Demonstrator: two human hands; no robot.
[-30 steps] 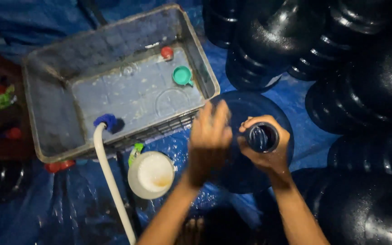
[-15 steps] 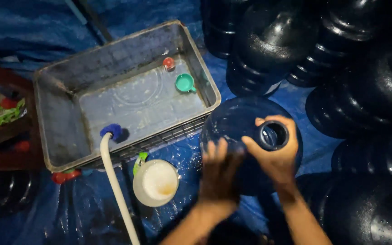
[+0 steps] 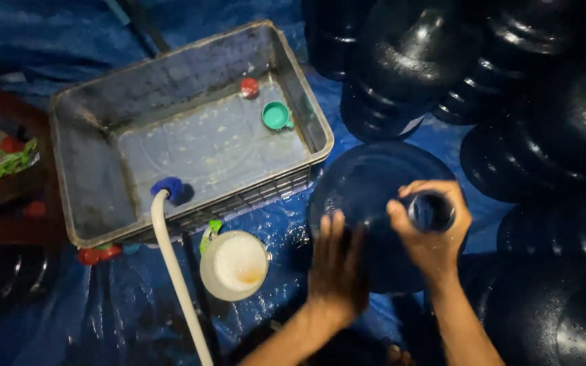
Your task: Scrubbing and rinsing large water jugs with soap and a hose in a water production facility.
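Right hand [image 3: 435, 244] wraps its grip around the jug neck [image 3: 431, 211]; left hand [image 3: 337, 268] lies flat, open, on the jug's shoulder.

Looks like a water-jug washing/refill spot, prob. a small bottling yard or back room, dimly lit; floor covered w/ a wet blue tarp [image 3: 69, 41]; many big dark-blue water jugs [image 3: 510, 81] lie stacked on their sides at right, so it's bulk handling, not a home kitchen; a grey plastic wash tub [image 3: 306, 102] holds shallow water w/ a green cap [image 3: 276, 115] and a red cap [image 3: 249, 87] in it; a white hose [image 3: 174, 271] feeds into the tub; a white tub of soapy liquid [image 3: 234, 264] sits beside it.
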